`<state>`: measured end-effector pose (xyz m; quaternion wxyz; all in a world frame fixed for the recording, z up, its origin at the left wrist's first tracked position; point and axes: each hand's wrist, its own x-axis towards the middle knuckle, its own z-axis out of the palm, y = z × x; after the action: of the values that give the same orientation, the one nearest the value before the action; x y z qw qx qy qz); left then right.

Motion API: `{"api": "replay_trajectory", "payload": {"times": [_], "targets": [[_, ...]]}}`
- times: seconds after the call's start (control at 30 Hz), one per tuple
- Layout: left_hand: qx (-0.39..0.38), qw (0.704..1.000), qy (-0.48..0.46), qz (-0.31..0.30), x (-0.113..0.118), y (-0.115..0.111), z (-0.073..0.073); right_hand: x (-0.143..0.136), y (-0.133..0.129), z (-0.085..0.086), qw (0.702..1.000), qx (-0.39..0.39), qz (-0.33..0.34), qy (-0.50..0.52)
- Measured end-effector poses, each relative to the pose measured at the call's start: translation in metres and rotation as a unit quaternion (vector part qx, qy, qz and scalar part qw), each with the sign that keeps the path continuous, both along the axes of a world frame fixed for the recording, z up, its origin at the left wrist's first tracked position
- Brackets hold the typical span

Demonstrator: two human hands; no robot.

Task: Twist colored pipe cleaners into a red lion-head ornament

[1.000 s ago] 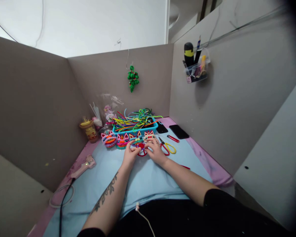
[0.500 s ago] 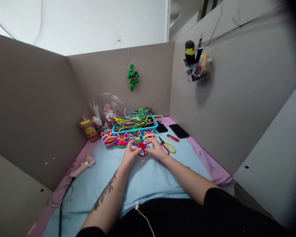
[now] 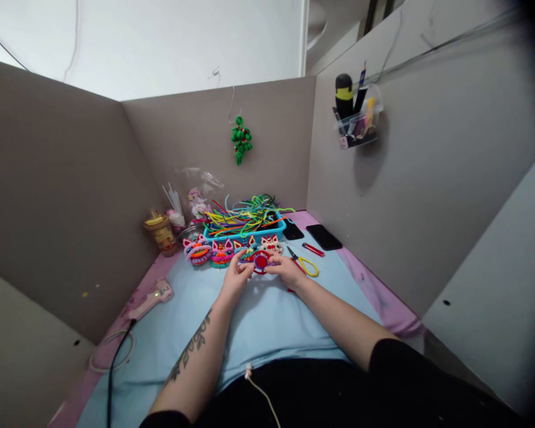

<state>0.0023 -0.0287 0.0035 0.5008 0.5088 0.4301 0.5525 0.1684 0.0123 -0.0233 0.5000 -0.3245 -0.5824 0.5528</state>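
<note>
Between my hands is a small round pipe-cleaner piece (image 3: 261, 262), with a red middle, a purple band and a red outer ring. My right hand (image 3: 287, 271) pinches its right side between thumb and fingers. At the left edge, the thumb and forefinger of my left hand (image 3: 236, 277) close in on it, partly hiding the contact. Just behind sit several fuzzy lion-like heads: a purple and orange one (image 3: 198, 252), a pink one (image 3: 222, 253), a teal and yellow one partly covered by my fingers, and a white and red one (image 3: 271, 244).
A blue basket (image 3: 245, 236) of colourful pipe cleaners stands behind the heads. Scissors (image 3: 310, 267), a red-handled tool (image 3: 313, 249) and a black phone (image 3: 323, 236) lie to the right. A pink glue gun (image 3: 154, 299) with its cord lies left. Grey partitions surround the table.
The round piece has turned more toward me and shifted slightly right. My right hand has moved a little right with it, and my left fingers have eased toward its edge.
</note>
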Motion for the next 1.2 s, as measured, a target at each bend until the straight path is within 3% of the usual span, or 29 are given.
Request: {"api": "replay_trajectory", "payload": {"times": [0.33, 0.63, 1.2], "targets": [[-0.002, 0.999, 0.017, 0.048, -0.002, 0.008, -0.008, -0.001, 0.002, -0.008, 0.996, 0.056, -0.003, -0.073], [-0.019, 0.999, 0.025, 0.040, -0.004, 0.008, -0.009, 0.001, 0.002, -0.008, 0.989, 0.100, 0.000, -0.107], [-0.092, 0.995, -0.022, 0.019, -0.004, 0.012, -0.017, 0.001, 0.000, -0.006, 0.989, 0.101, -0.003, -0.109]]}}
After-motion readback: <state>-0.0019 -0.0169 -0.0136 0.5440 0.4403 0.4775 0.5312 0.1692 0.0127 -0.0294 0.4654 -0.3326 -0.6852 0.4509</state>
